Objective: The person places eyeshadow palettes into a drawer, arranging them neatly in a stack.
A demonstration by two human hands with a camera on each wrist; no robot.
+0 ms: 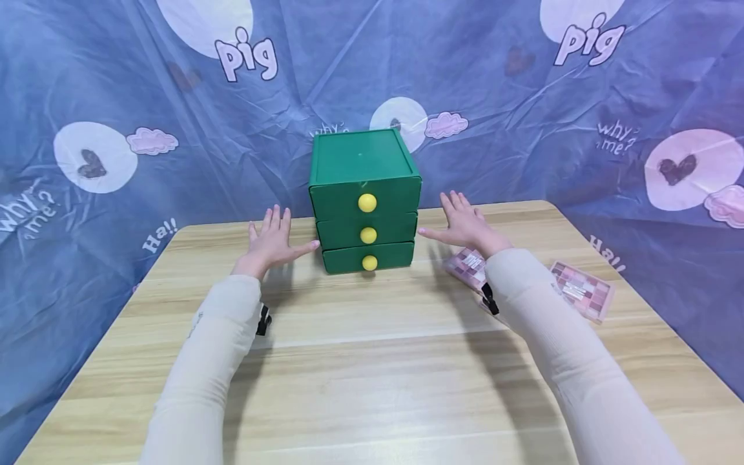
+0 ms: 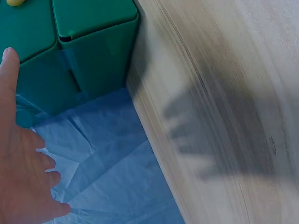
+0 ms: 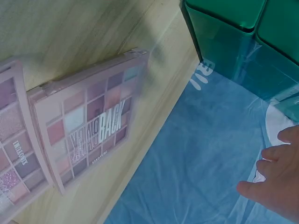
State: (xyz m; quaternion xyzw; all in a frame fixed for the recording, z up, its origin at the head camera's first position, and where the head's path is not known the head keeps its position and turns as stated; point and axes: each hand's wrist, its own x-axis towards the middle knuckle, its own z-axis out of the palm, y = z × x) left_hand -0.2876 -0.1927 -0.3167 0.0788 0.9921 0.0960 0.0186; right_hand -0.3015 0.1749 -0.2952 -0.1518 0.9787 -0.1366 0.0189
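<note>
A green three-drawer box [image 1: 365,155] with round yellow knobs [image 1: 368,235] stands at the back of the wooden table, its drawers pushed in. My left hand [image 1: 271,244] is spread beside the box's left side, thumb pointing toward it and holding nothing. On the other side my right hand [image 1: 465,223], fingers also spread and empty, hovers with its thumb near the box's right edge. Below and beside the right forearm lie pink eyeshadow palettes; one palette [image 3: 88,119] shows whole in the right wrist view, another palette [image 3: 18,149] is cut off by the frame.
The pale wooden table [image 1: 360,374] reaches back to a blue printed cloth [image 1: 290,97] hanging behind and around it. One palette [image 1: 583,290] lies near the table's right edge, partly behind the right sleeve [image 1: 558,342]. Shadows of both arms fall on the tabletop.
</note>
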